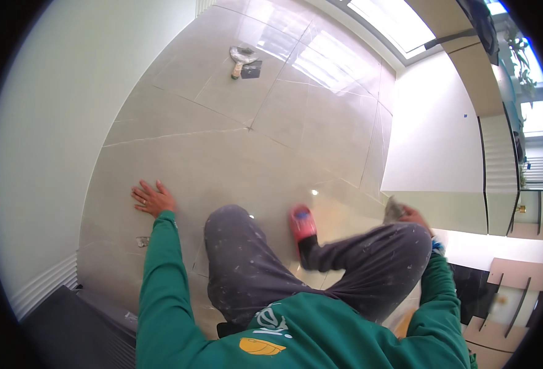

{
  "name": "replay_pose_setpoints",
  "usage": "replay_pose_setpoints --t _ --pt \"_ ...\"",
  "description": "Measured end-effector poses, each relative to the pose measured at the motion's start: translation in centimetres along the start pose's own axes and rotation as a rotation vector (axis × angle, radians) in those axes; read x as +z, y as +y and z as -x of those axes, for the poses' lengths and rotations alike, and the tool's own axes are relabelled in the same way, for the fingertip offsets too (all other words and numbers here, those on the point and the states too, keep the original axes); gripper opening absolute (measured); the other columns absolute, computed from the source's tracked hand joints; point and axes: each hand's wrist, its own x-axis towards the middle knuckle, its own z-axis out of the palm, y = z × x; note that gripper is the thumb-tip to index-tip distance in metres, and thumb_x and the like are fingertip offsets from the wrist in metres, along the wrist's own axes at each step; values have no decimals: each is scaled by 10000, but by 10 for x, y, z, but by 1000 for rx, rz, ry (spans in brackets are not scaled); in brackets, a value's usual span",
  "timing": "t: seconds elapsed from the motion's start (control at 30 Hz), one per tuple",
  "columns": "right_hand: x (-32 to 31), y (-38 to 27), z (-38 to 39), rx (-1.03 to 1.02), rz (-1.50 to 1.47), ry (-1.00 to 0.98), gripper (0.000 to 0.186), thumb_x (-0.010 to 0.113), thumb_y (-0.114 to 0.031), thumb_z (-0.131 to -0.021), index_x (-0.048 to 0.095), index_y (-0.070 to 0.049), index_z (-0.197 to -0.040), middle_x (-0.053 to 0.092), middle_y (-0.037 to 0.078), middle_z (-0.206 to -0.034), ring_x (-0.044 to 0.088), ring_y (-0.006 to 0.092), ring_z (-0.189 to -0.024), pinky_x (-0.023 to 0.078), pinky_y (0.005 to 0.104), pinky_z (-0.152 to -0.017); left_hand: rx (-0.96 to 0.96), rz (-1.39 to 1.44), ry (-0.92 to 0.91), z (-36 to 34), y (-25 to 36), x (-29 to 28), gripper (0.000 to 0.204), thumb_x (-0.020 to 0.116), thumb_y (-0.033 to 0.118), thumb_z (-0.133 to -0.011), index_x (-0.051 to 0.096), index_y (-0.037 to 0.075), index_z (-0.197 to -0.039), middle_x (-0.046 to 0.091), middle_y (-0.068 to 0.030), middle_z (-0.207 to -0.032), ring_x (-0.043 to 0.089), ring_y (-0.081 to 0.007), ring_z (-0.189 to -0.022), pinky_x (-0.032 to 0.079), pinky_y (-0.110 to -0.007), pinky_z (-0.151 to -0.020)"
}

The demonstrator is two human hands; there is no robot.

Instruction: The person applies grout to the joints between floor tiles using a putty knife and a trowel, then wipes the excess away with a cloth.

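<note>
My left hand (152, 198) lies on the glossy tiled floor (253, 154) with its fingers spread, left of my bent left knee. Just behind it is a small grey object (142, 242), too small to make out. My right hand (410, 215), out beyond my right knee, grips a crumpled-looking grey object (393, 210), perhaps a cloth, near the foot of a white cabinet. A pink sandal (301, 220) is on my foot between the knees. Farther ahead, a trowel-like tool (244, 56) rests beside a dark square piece (251, 69) on the floor.
A white wall (50, 123) runs along my left, with a dark grey panel (81, 313) at lower left. On my right stand white and pale green cabinets (431, 141), pinkish boards (513, 273) and plants (520, 67). A bright window or doorway (388, 21) is at the top right.
</note>
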Motion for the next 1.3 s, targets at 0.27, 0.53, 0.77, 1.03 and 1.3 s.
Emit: replay_pose_setpoints --t 0.27,0.53,0.77,1.03,1.3 --pt "84 104 -133 -36 248 -210 510 672 -86 -812 693 -64 -1321 712 247 -1232 692 399 -1114 539 437 -993 379 265 -561 -55 -57 -20 775 438 633 -1056 401 93 -1611 364 -199 -1664 227 -367 -1581 178 -471 -1289" --pt "65 -84 -313 -553 776 234 447 701 -138 -839 713 -79 -1282 650 274 -1330 640 439 -1206 520 460 -1032 160 571 -673 -40 -40 -105 543 635 398 -1047 600 -26 -1384 703 -126 -1216 649 -225 -1097 508 -355 -972" --pt "206 -253 -477 -512 211 162 479 729 -337 -886 715 -9 -1234 735 254 -1156 701 432 -1083 540 475 -991 -48 671 -777 21 13 -128 534 667 361 -1034 586 -1 -1418 689 -124 -1304 640 -221 -1219 501 -365 -1045" --pt "401 -434 -601 -526 498 -101 752 666 -605 -897 711 68 -1229 702 301 -1244 691 444 -1135 529 479 -1016 -322 891 -933 76 98 -66 530 685 355 -1031 587 8 -1419 690 -99 -1274 648 -188 -1159 507 -341 -1004" --pt "448 -421 -578 -441 502 14 562 694 -420 -814 739 27 -1153 725 279 -1197 696 437 -1136 555 481 -985 -391 1208 -779 74 192 -24 459 685 306 -1041 609 4 -1378 697 -79 -1218 654 -163 -1140 510 -307 -976"
